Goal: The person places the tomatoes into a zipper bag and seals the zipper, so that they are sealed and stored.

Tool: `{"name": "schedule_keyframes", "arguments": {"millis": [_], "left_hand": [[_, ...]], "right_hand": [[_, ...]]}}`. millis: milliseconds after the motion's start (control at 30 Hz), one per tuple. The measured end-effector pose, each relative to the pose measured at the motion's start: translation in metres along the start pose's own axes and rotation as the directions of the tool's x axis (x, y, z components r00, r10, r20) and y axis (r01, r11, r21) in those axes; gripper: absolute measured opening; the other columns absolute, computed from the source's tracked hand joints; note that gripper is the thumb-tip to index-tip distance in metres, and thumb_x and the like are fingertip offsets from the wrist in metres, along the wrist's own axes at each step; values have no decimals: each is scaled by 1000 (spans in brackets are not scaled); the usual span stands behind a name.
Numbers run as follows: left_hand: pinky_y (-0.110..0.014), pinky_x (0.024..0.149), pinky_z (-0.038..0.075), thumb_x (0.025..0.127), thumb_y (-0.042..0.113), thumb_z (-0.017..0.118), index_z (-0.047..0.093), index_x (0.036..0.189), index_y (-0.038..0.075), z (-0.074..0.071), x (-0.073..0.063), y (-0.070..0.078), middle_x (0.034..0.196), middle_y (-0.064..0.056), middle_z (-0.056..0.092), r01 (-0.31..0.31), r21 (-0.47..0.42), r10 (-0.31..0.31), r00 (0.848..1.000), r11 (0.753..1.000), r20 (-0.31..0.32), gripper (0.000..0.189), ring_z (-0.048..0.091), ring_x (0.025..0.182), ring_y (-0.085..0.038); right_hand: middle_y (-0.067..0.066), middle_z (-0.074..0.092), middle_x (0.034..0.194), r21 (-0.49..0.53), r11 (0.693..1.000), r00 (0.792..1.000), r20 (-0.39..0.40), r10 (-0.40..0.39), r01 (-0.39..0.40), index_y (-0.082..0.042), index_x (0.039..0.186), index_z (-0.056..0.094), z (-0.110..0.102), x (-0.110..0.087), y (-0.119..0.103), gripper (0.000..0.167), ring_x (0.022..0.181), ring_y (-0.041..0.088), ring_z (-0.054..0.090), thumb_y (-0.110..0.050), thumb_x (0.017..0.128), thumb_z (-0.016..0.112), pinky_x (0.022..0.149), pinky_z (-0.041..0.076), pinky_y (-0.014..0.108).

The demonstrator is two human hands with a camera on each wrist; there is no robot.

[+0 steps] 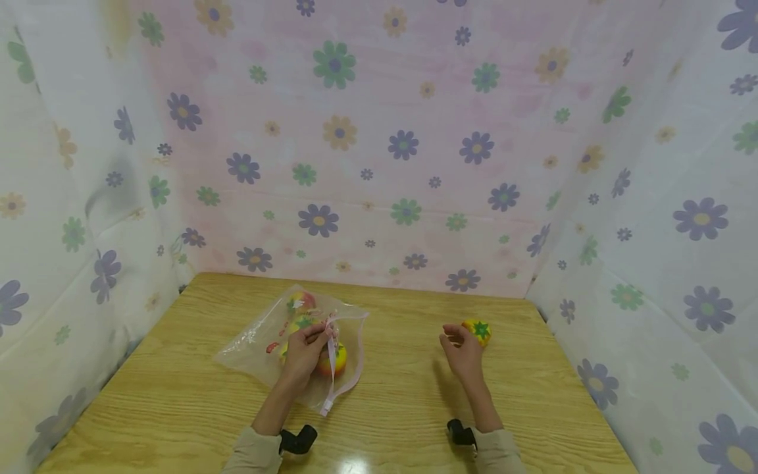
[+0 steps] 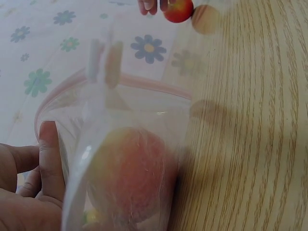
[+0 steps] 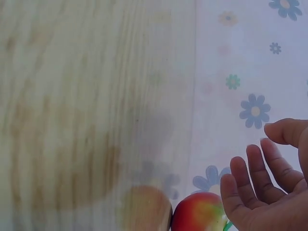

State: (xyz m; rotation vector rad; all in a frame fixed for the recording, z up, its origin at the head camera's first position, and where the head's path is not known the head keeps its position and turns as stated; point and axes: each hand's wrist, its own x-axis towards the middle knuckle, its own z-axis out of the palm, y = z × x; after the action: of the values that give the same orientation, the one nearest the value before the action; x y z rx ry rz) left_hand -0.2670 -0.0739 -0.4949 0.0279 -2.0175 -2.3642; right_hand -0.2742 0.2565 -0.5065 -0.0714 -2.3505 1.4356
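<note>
A clear zip bag (image 1: 251, 342) with a pink zip edge and a slider lies on the left of the wooden table. Inside it are several red-and-yellow fruits (image 1: 335, 361) with green leafy tops. My left hand (image 1: 301, 355) pinches the bag close to its mouth, thumb and forefinger together. Through the film, the left wrist view shows one fruit (image 2: 132, 175) large and blurred. On the right side of the table sits a loose fruit (image 1: 481, 332) of the same kind. My right hand (image 1: 464, 355) is just left of it, fingers loosely bent and holding nothing; the right wrist view shows them apart (image 3: 269, 187).
The wooden table (image 1: 403, 388) carries the bag and the loose fruit. Flower-patterned cloth (image 1: 367, 191) closes off the back and both sides. A black wrist mount (image 1: 299, 439) sits at each cuff.
</note>
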Motion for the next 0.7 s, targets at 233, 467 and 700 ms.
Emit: {"name": "schedule_keyframes", "arguments": {"millis": [233, 467, 700], "left_hand": [[-18, 68, 59, 102, 4, 60, 61, 125, -13, 0, 0, -1, 105, -13, 73, -3, -1, 3, 1000, 1000, -4, 28, 69, 84, -9], [-18, 69, 59, 102, 5, 61, 62, 125, -12, 0, 1, -2, 103, -11, 72, -5, -9, 5, 1000, 1000, -7, 29, 69, 84, -9], [-19, 70, 60, 102, 4, 61, 61, 126, -13, 0, 1, -3, 106, -12, 72, -2, -24, 2, 1000, 1000, -5, 29, 70, 86, -10]], "right_hand": [[28, 68, 113, -1, 1000, 1000, -9, 11, -11, 10, 115, 68, 0, 1, 6, 22, 98, 31, 66, 1, 95, 67, 79, 51, 18], [25, 69, 112, 6, 1000, 1000, 5, 24, -24, 10, 117, 67, -2, 3, 8, 24, 101, 33, 66, 0, 96, 67, 79, 50, 17], [28, 69, 113, -17, 1000, 996, -82, 14, -15, 9, 112, 69, -5, 5, 9, 20, 97, 28, 65, 0, 95, 65, 76, 47, 10]]}}
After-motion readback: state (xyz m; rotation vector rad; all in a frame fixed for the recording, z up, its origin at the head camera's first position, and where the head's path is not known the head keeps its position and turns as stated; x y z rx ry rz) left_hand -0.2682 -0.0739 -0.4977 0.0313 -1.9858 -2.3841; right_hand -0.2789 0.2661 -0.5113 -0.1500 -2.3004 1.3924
